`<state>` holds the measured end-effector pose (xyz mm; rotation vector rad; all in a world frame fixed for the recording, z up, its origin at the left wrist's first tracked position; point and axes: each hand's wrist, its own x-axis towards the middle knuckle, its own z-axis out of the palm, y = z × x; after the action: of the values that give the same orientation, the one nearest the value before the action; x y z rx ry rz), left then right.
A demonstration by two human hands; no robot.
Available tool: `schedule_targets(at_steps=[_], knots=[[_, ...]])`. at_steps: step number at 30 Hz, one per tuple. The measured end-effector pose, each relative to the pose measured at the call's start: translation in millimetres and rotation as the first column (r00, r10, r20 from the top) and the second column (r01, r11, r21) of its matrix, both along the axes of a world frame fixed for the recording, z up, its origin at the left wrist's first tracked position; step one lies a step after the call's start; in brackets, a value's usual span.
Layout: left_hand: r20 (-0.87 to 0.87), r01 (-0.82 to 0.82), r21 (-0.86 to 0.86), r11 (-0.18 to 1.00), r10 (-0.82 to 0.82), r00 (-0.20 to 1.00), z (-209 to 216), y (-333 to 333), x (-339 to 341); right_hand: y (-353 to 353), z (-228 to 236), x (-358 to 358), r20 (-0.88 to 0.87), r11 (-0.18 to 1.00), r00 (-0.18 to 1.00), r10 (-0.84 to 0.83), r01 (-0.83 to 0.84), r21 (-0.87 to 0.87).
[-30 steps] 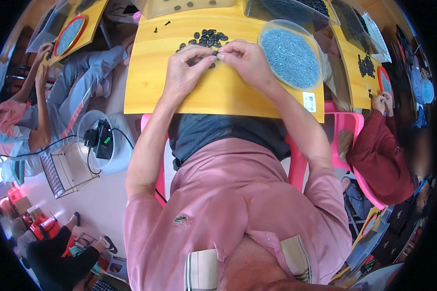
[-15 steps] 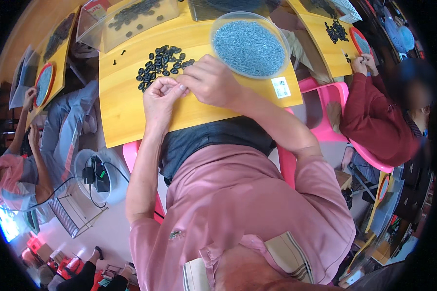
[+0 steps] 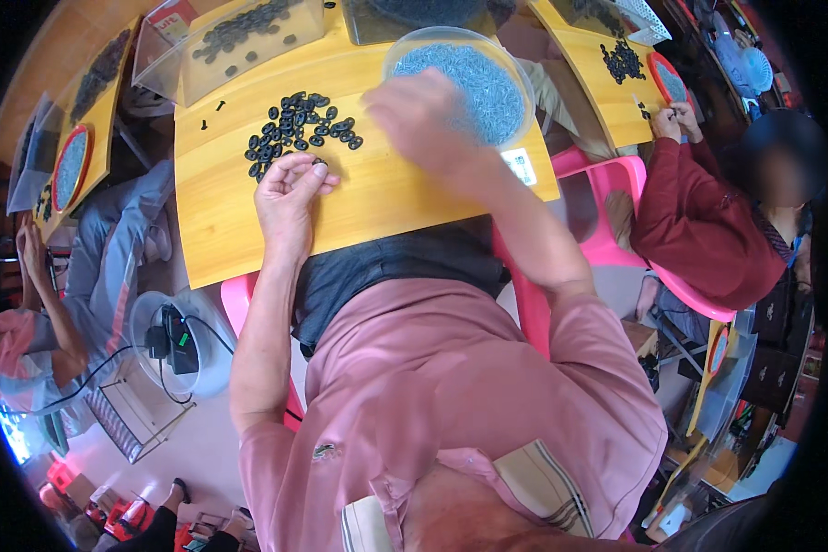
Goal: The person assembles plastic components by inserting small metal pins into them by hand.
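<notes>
On the wooden table, a loose pile of small black oval parts with holes (image 3: 290,118) lies in front of me. My left hand (image 3: 288,198) is at the near edge of this pile, thumb and fingers pinched together. A little black shows at its fingertips, seemingly one of these parts. Smeared by motion, my right hand (image 3: 423,115) is over the table between the pile and a round clear tub (image 3: 528,90). Silvery-blue screws (image 3: 474,78) fill the tub. The right hand's fingers are too blurred to read, and it covers the tub's near-left side.
A clear bin (image 3: 179,83) with black pieces stands at the far left of the yellow table (image 3: 221,230). Two small black screw-like pieces (image 3: 220,106) lie near it. Another dark-filled bin (image 3: 368,28) stands at the back. Co-workers sit at tables on both sides.
My right hand has parted from the left and moved right, toward the tub. My left hand stays by the pile, still pinched. The whole view has shifted slightly.
</notes>
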<state>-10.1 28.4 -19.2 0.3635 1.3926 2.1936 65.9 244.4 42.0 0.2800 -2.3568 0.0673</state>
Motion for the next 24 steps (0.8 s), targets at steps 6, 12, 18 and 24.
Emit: schedule_targets(at_steps=[6, 12, 18, 24], knots=[[0.015, 0.021, 0.006, 1.000, -0.021, 1.000, 3, 3, 3, 76, 5, 20, 0.233, 0.838, 0.846, -0.480, 0.521, -0.164], [-0.008, 0.028, -0.030, 0.999, -0.029, 1.000, 2, 3, 2, 89, -4, 20, 0.433, 0.743, 0.688, -0.582, 0.666, -0.060], [-0.038, 0.039, -0.011, 0.999, -0.039, 0.998, 0, 2, 1, 89, 1, 19, 0.499, 0.727, 0.689, -0.526, 0.669, -0.157], [-0.036, 0.046, -0.024, 0.999, -0.047, 0.998, -1, 2, 1, 97, -2, 18, 0.544, 0.674, 0.660, -0.518, 0.706, -0.216]])
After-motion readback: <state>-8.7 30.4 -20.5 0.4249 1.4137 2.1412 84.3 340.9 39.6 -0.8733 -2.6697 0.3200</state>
